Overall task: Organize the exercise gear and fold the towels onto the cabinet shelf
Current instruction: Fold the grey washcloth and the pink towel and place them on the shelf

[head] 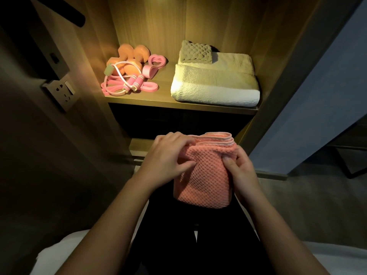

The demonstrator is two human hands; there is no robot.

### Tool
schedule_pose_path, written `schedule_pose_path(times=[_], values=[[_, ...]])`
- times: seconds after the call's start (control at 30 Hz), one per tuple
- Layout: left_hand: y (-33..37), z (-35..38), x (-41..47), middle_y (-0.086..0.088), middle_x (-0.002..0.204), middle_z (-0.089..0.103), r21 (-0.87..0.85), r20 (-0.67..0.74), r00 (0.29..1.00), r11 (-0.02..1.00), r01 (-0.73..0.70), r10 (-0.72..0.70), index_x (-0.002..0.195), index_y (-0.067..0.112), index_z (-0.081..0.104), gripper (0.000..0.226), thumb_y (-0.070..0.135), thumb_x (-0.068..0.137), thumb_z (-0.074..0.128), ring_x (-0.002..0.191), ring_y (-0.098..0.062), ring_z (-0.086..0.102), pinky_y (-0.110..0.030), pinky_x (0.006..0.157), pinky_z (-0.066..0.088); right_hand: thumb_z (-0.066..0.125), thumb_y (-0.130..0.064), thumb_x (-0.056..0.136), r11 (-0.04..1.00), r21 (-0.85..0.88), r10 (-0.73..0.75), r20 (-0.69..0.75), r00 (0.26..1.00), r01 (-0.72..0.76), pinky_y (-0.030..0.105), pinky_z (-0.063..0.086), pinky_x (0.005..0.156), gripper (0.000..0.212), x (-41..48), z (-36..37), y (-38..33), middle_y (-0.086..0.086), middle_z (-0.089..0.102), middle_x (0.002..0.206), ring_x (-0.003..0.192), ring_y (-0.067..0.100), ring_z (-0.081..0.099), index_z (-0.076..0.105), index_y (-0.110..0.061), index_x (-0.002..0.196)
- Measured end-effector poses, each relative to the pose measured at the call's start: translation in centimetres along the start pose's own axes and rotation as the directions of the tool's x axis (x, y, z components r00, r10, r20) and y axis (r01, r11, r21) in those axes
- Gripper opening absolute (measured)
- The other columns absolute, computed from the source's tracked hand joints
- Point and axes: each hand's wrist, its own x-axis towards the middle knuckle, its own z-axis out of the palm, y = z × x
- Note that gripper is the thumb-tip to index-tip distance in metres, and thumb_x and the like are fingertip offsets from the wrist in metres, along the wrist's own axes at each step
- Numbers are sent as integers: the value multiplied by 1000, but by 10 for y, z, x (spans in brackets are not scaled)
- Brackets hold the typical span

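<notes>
L hand point(168, 155) pinches — I think — folded pink towel point(204, 181) at top; R hand point(241, 167) grips its rt edge.

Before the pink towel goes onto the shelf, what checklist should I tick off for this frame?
1. Pink towel folded into a compact stack: ok.
2. Left hand grips its top-left corner: ok.
3. Right hand pinches its right side: ok.
4. Free surface on the white towel, in front of the grey towel: ok.
5. Dumbbells and jump rope lie left on the shelf, apart from the towels: ok.
6. Towel's rear layers even: cannot tell.
</notes>
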Motion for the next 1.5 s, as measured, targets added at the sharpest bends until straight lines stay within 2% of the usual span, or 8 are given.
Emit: schedule_pose_path(times=[0.1, 0.2, 0.33, 0.53, 0.67, 0.93, 1.3, 1.5], values=[[3, -2, -1, 11, 137, 46, -53, -15, 1000, 999, -5, 4, 131, 32, 49, 63, 47, 76, 75, 120, 8, 26, -34, 107, 20, 58, -36, 83, 1000, 0, 1, -2, 1000, -1, 23, 49, 85, 30, -1, -1, 0, -14, 68, 114, 108, 6, 63, 61, -34, 113], [6, -5, -4, 12, 115, 52, -7, -19, 999, 999, -47, 47, 113, 27, 60, 45, 51, 76, 67, 108, 1, 37, -31, 98, 28, 58, -31, 88, 1000, -3, 13, -18, 1000, -13, 30, 50, 90, 26, -1, 0, 1, -6, 66, 119, 110, 11, 62, 60, -31, 114], [6, -9, -5, 17, 96, 53, -13, 131, 991, 1000, -8, 9, 89, 29, 52, 22, 42, 85, 68, 89, -5, 51, -30, 85, 45, 55, -19, 96, 998, -51, 35, -31, 999, -37, 32, 51, 92, 20, 0, 4, 1, -4, 65, 118, 109, 12, 61, 58, -28, 114], [2, -35, 9, 17, 102, 64, -106, 482, 875, 988, 108, -44, 105, 29, 66, 20, 39, 87, 67, 92, 0, 58, -35, 85, 54, 60, -20, 94, 985, -169, -13, -159, 987, -14, 29, 51, 89, 21, 11, 6, 2, -14, 63, 109, 104, 9, 61, 55, -30, 112], [0, -54, 18, 16, 92, 65, -163, 374, 924, 976, 145, -75, 92, 28, 68, 7, 32, 87, 66, 87, 0, 60, -40, 81, 56, 63, -22, 92, 934, -333, -175, -120, 977, 126, 24, 54, 81, 58, 13, 2, -2, -32, 60, 107, 97, 2, 64, 36, -51, 134], [-3, -70, 24, 19, 93, 65, -174, 225, 968, 973, 150, -109, 90, 35, 67, 10, 27, 86, 70, 90, -2, 60, -33, 77, 54, 49, -40, 94, 727, -633, -202, 169, 965, 264, 30, 49, 87, 45, 17, 3, -17, -49, 47, 106, 96, -5, 55, 33, -72, 121], [-1, -72, 10, 24, 92, 62, -224, 160, 987, 973, 59, -23, 92, 35, 67, 15, 20, 87, 67, 91, 1, 60, -38, 79, 57, 50, -24, 98, 694, -648, -106, 340, 935, 314, 25, 42, 92, 51, 18, -3, -17, -31, 52, 130, 114, -3, 51, 40, -62, 131], [14, -103, 29, 20, 88, 63, -123, 24, 994, 987, -103, 106, 96, 25, 71, 17, 14, 84, 64, 88, -9, 63, -44, 72, 58, 56, -11, 95, 735, -642, -19, 306, 952, 221, 31, 54, 73, 20, 33, -1, -28, -7, 70, 82, 76, 1, 66, 59, -30, 96]])
